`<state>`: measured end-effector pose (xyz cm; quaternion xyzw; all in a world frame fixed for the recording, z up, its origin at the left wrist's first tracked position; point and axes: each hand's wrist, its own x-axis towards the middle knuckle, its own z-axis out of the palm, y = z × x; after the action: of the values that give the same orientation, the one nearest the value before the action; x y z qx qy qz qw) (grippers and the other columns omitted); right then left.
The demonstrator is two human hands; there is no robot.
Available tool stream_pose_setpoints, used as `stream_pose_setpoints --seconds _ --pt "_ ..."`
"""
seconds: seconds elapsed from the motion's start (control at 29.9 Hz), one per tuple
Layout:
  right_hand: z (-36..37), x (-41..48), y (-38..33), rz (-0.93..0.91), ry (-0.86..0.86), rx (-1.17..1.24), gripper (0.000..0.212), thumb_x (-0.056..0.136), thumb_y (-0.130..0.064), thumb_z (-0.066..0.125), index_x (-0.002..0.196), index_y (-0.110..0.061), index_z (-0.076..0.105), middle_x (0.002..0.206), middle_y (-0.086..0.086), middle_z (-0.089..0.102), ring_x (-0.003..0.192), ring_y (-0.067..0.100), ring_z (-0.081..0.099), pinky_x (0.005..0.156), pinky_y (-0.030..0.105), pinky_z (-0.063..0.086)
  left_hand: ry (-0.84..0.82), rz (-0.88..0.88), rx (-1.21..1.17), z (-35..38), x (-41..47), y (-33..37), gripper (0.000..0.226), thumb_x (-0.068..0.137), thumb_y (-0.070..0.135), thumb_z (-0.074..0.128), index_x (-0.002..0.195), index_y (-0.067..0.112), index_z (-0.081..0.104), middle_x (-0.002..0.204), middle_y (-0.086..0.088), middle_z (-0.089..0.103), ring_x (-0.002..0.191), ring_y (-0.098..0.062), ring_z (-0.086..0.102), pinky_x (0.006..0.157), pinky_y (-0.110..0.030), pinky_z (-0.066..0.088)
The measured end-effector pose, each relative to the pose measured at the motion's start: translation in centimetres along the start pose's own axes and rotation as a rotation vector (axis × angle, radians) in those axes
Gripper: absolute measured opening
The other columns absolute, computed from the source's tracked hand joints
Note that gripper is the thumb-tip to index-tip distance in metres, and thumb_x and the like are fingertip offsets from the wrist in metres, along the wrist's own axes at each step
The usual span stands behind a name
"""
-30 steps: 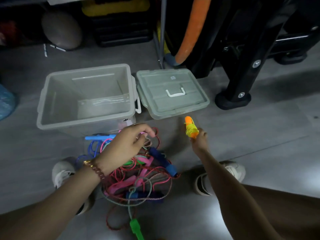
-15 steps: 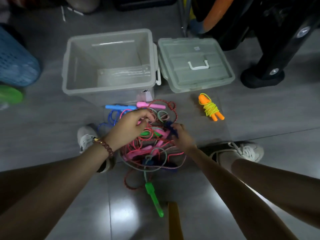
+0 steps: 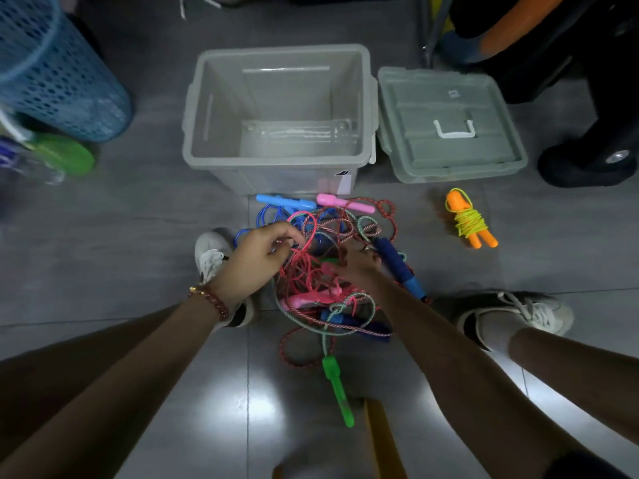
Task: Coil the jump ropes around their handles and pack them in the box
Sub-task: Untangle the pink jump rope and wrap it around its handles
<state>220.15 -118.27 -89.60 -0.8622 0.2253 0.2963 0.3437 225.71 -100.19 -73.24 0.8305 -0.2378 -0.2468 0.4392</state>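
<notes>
A tangled pile of jump ropes [image 3: 332,271] lies on the floor in front of the open grey box [image 3: 280,157], which holds nothing. My left hand [image 3: 262,261] pinches pink rope at the pile's left side. On the pile's right, my right hand [image 3: 356,264] reaches in beside a dark blue handle [image 3: 397,264]; its fingers are partly hidden by cords. A coiled orange-handled rope with yellow cord [image 3: 468,219] lies alone to the right. Light blue [image 3: 283,202], pink [image 3: 342,203] and green handles [image 3: 337,392] stick out of the pile.
The box's grey lid [image 3: 449,126] lies right of the box. A blue mesh basket [image 3: 52,70] and a green disc [image 3: 65,153] are at the left. Black equipment feet [image 3: 594,160] stand at the right. My shoes [image 3: 518,316] flank the pile.
A second ago my right hand held the coiled orange rope; it set it on the floor and moved into the pile. The view has tilted down.
</notes>
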Motion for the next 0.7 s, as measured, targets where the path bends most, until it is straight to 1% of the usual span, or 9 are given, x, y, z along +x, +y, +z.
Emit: stream_pose_setpoints --seconds 0.07,0.13,0.2,0.27,0.37,0.5,0.53,0.6,0.7 --pt "0.6 -0.4 0.5 -0.046 -0.009 -0.121 0.068 0.083 -0.065 0.051 0.133 -0.022 0.038 0.129 0.013 0.052 0.122 0.038 0.047 0.104 0.053 0.034 0.014 -0.017 -0.026 0.3 -0.1 -0.8 0.035 0.088 -0.006 0.046 0.087 0.025 0.062 0.085 0.022 0.066 0.087 0.005 0.059 0.081 -0.011 0.043" --pt "1.3 -1.2 0.8 -0.106 -0.009 -0.29 0.067 0.09 -0.052 0.051 0.142 -0.022 0.024 0.131 0.016 0.051 0.122 0.038 0.047 0.104 0.056 0.033 0.014 -0.025 -0.048 0.8 -0.3 -1.1 0.031 0.088 -0.01 0.046 0.089 0.015 0.064 0.088 0.015 0.065 0.088 0.004 0.06 0.082 -0.012 0.043" --pt "2.3 -2.2 1.0 -0.13 0.073 -0.485 0.076 0.093 -0.027 0.057 0.149 -0.021 0.005 0.134 0.019 0.048 0.12 0.036 0.049 0.104 0.052 0.036 0.004 -0.037 -0.066 1.2 -0.6 -1.0 0.026 0.089 -0.01 0.047 0.092 0.008 0.065 0.09 0.01 0.065 0.089 0.004 0.06 0.084 -0.013 0.044" --pt "3.1 -3.2 1.6 -0.122 0.194 -0.506 0.077 0.095 -0.018 0.053 0.149 -0.021 -0.002 0.128 0.021 0.052 0.113 0.035 0.054 0.097 0.043 0.044 0.001 -0.04 -0.072 1.4 -0.9 -0.8 0.024 0.09 -0.008 0.047 0.093 0.008 0.065 0.091 0.009 0.065 0.09 0.0 0.06 0.086 -0.015 0.045" --pt "2.6 -4.2 2.6 -0.127 0.22 -0.194 0.069 0.092 -0.016 0.056 0.147 -0.018 0.015 0.119 0.018 0.058 0.105 0.034 0.058 0.081 0.035 0.046 -0.005 -0.048 -0.078 1.2 -1.5 -0.9 0.027 0.09 -0.008 0.046 0.092 0.01 0.065 0.094 0.005 0.066 0.095 -0.007 0.061 0.087 -0.018 0.046" --pt "-1.5 -6.7 1.4 -0.204 0.26 0.349 0.049 0.082 -0.004 0.066 0.127 -0.007 0.049 0.108 0.005 0.062 0.099 0.022 0.061 0.078 0.02 0.048 0.0 -0.072 -0.088 1.1 -1.9 -0.3 0.028 0.088 -0.011 0.045 0.093 0.008 0.065 0.096 -0.007 0.068 0.092 -0.009 0.061 0.086 -0.018 0.045" --pt "-2.8 -7.6 0.8 -0.233 0.265 0.406 0.041 0.084 -0.001 0.062 0.124 -0.004 0.052 0.103 0.002 0.061 0.094 0.018 0.06 0.074 0.014 0.045 -0.008 -0.08 -0.092 1.3 -2.0 0.0 0.027 0.088 -0.011 0.047 0.094 0.008 0.064 0.097 -0.009 0.067 0.09 -0.006 0.061 0.085 -0.015 0.045" --pt "-5.4 -9.6 -0.1 -0.296 0.259 0.432 0.039 0.085 0.004 0.059 0.123 -0.001 0.052 0.099 0.004 0.06 0.089 0.017 0.056 0.073 0.018 0.042 -0.037 -0.077 -0.108 2.2 -2.0 0.7 0.023 0.086 -0.004 0.057 0.102 0.011 0.062 0.106 -0.009 0.065 0.094 -0.001 0.058 0.086 -0.015 0.044" --pt "-8.8 -12.8 -1.1 -0.448 0.24 0.334 0.043 0.08 0.006 0.066 0.121 0.002 0.054 0.1 0.007 0.061 0.087 0.011 0.055 0.072 0.017 0.041 -0.085 -0.003 -0.111 4.7 -1.8 2.6 0.053 0.078 0.017 0.072 0.126 0.021 0.048 0.129 -0.003 0.05 0.116 -0.009 0.049 0.1 -0.021 0.037"
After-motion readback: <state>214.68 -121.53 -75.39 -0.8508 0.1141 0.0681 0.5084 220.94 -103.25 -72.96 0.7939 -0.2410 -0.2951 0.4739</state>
